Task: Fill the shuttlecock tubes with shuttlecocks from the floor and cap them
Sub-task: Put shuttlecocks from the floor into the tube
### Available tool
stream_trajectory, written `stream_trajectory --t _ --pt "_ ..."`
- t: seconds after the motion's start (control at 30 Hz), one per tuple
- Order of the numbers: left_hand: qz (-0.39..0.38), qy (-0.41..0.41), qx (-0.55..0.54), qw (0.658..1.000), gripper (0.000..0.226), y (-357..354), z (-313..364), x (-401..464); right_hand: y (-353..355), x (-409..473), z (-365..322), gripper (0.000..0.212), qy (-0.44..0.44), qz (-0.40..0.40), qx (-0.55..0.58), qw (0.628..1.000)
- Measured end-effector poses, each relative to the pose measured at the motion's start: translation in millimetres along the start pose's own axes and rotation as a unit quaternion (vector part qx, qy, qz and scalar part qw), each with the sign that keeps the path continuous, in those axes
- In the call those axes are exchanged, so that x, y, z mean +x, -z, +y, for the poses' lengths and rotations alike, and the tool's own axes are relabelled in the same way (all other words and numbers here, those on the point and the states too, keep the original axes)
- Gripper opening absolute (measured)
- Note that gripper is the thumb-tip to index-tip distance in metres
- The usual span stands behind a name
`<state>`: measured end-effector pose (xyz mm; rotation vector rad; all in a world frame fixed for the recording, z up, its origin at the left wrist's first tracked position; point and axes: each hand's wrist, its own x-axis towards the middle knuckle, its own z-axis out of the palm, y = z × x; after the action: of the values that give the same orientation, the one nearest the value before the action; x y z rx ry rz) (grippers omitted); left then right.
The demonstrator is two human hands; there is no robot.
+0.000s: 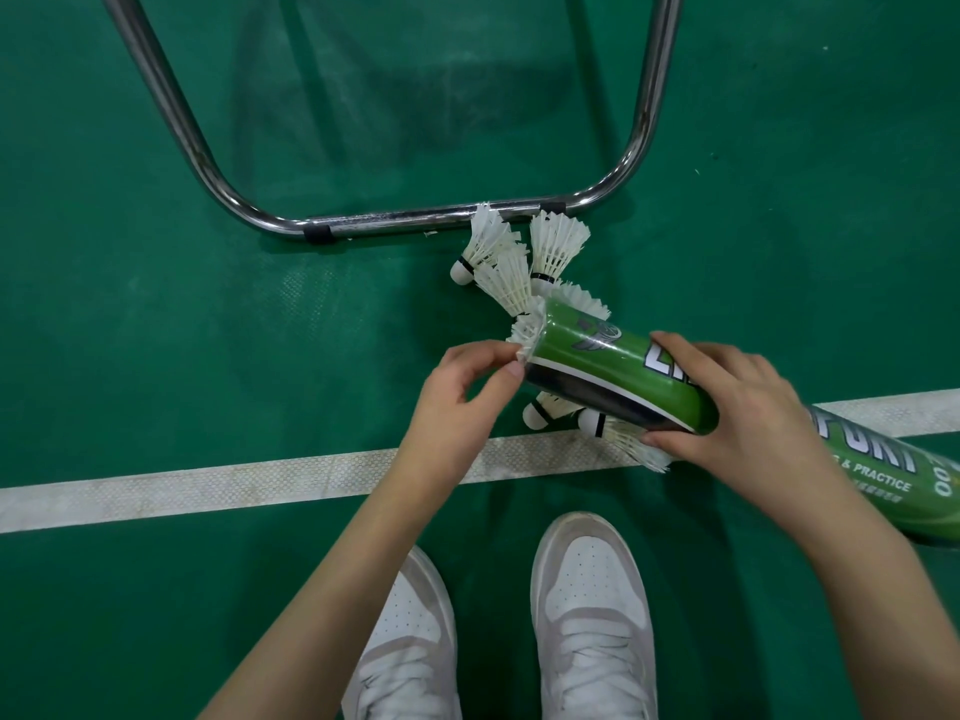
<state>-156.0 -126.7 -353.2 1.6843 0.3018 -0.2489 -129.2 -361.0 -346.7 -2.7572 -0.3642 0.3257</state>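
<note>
Shuttlecocks (556, 246) on green court floor (156, 304)

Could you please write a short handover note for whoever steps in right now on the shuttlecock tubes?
Right hand grips the green tube around its middle, open end pointing away.
Left hand pinches the feathers of a shuttlecock at the tube's mouth, only partly in.
Loose shuttlecocks lie on the green floor by the metal frame; two more lie under the tube.
Done: tube in hand, loading under way.
Left: seat this one, collect the rest, cap the tube. No cap is visible.
</note>
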Motion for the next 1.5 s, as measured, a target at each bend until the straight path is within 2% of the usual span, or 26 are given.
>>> stream_trajectory --t 0.07,0.37,0.57,0.7,1.13,1.3,1.5 --pt "-0.02 -0.008 0.006 1.0 0.037 -1 0 0 1 0 -1 0.088 0.001 -0.002 0.0 1.0" --pt "-0.05 0.003 0.025 0.998 0.018 -10 2 -2 0 0 -7 0.087 0.02 -0.004 -0.005 1.0" --pt "0.001 -0.049 0.093 0.994 0.018 -9 3 2 0 1 -8 0.088 0.021 -0.002 -0.001 1.0" --pt "-0.002 -0.049 0.096 0.994 0.019 -8 3 2 0 1 -8 0.088 0.022 0.001 -0.002 1.0" --pt "-0.126 -0.022 0.027 0.991 0.025 0 15 9 -2 0 -8 0.088 0.023 0.001 -0.004 1.0" --pt "-0.105 -0.037 0.021 0.994 0.025 -3 12 7 0 1 -8 0.088 0.022 -0.001 -0.001 1.0" --pt "-0.028 -0.063 0.04 0.997 0.025 -6 1 4 1 -1 -4 0.087 0.016 0.002 -0.001 1.0"
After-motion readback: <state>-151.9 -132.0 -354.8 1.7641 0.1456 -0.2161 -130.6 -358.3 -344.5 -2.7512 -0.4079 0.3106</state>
